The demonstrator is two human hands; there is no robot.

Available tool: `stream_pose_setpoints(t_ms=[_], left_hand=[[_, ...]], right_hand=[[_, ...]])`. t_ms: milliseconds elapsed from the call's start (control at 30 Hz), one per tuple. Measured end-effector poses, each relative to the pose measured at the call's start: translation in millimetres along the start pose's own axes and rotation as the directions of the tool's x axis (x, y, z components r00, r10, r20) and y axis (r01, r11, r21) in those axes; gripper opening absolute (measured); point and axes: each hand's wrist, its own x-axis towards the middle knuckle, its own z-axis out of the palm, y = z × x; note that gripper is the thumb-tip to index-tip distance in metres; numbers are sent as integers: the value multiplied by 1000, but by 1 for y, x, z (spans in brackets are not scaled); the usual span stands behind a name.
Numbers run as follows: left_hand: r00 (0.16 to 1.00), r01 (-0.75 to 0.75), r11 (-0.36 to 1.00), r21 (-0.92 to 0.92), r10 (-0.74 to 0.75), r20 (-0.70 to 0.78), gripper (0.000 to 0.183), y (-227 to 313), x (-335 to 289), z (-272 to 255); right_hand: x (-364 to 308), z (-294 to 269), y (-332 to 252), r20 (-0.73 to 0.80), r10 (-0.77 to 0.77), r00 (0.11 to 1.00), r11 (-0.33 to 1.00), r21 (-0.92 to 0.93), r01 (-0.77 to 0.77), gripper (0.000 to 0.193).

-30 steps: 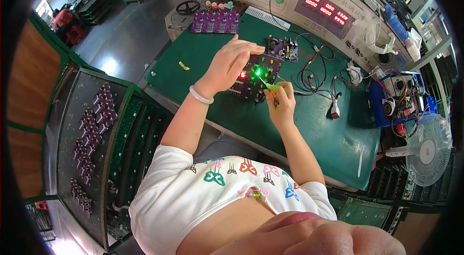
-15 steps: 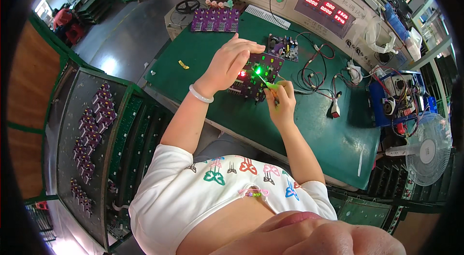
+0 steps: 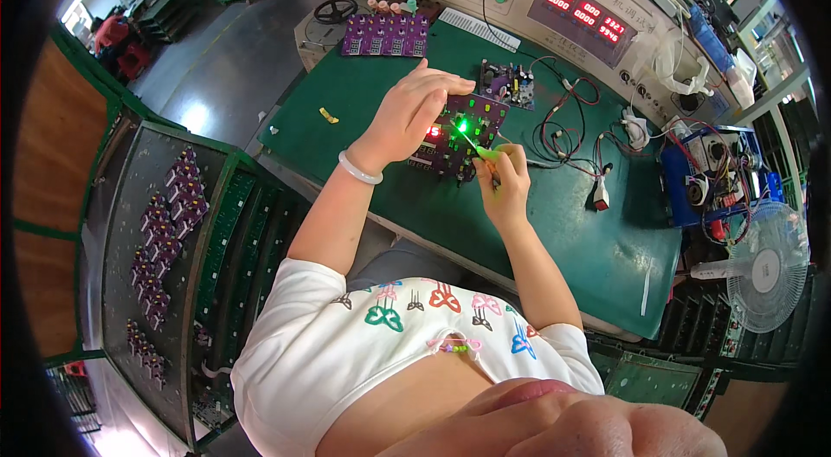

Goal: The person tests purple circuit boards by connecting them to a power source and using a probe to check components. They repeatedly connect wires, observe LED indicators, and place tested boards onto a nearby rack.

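A purple circuit board (image 3: pixel 452 158) with small green lights, a bright green glow and a lit red digit display lies on the green-topped bench. My left hand (image 3: pixel 414 113) holds it at the left and far side, fingers stretched along the far edge and covering that corner. In my right hand (image 3: pixel 505 184) is a small screwdriver (image 3: pixel 484 153) with a green and orange handle. Its thin shaft slants to the board beside the bright green light. Glare hides exactly what the tip touches. Just beyond the board sits a second circuit board (image 3: pixel 509 85) crowded with components.
A panel of purple boards (image 3: pixel 384 36) lies at the far left of the bench. Tangled cables (image 3: pixel 567 124) spread to the right. A grey test console (image 3: pixel 554 11) stands behind; a fan (image 3: pixel 765 271) is at right. More purple boards (image 3: pixel 160 241) fill a left-hand rack.
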Motion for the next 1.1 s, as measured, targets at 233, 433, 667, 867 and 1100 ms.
stream_pose_setpoints(t_ms=[233,433,667,867,1100], left_hand=[[1000,7,1000,-18,-7,3,44,1,1,0],[1000,1,1000,-11,-1,1,44,1,0,0],[1000,4,1000,-14,-4,9,44,0,1,-1],[1000,3,1000,-24,-3,10,45,0,1,-1],[1000,3,1000,-16,-2,9,46,-1,2,-1]], right_hand=[[0,0,1,-12,-20,1000,1000,-12,20,14],[-2,0,3,7,4,1000,1000,-9,-4,14],[-1,0,0,0,18,1000,1000,10,-18,13],[0,0,1,-8,-4,1000,1000,1,4,14],[0,1,0,-7,4,1000,1000,9,-4,14]])
